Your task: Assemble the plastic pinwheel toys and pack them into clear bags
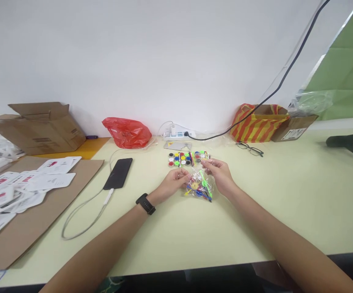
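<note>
Between my hands is a clear plastic bag of small colourful plastic parts; yellow, green, blue and red pieces show through it. My left hand, below a black wristband, pinches the bag's left side. On its upper right edge, the fingers of my right hand are closed. Just behind the bag lie rows of round coloured pieces in black, white, yellow, blue, green and red. My right fingertips partly cover the right end of these rows.
A phone on a white cable lies to the left. White packets cover cardboard farther left. Along the wall stand a cardboard box, red bag, power strip and striped bag. Glasses lie at right.
</note>
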Available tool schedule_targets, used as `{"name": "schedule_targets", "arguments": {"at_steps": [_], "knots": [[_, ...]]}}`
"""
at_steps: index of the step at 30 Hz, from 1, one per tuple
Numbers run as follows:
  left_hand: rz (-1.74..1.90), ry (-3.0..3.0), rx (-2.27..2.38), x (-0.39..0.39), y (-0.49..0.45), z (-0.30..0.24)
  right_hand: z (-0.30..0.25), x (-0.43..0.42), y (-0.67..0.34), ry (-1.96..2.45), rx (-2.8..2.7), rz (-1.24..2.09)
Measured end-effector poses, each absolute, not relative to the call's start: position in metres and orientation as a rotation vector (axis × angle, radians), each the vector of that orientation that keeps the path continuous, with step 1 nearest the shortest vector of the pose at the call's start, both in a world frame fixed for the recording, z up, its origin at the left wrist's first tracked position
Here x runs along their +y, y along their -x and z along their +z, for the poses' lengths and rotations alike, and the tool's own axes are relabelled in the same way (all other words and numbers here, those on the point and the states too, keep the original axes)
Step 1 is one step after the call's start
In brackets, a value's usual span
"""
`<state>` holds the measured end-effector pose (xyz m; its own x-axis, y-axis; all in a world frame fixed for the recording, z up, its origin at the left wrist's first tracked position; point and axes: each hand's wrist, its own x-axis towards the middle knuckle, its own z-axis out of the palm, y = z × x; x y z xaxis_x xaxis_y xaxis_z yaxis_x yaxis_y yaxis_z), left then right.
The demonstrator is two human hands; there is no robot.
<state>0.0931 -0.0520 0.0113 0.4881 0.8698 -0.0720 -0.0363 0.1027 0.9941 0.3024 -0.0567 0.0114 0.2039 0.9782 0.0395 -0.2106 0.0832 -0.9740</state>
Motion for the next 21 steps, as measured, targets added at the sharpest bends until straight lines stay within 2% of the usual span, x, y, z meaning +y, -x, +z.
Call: {"name": "schedule_targets", "arguments": {"at_steps": [14,21], "knots": [[0.677,-1.447,0.858,-0.056,-0.093,0.008,0.024,-0.053,-0.313,0.989,-0.732,1.060],[0.722,-1.818,0.908,-0.055,-0.087,0.005,0.028,-0.055,-0.314,0.991,-0.728,1.043]]}}
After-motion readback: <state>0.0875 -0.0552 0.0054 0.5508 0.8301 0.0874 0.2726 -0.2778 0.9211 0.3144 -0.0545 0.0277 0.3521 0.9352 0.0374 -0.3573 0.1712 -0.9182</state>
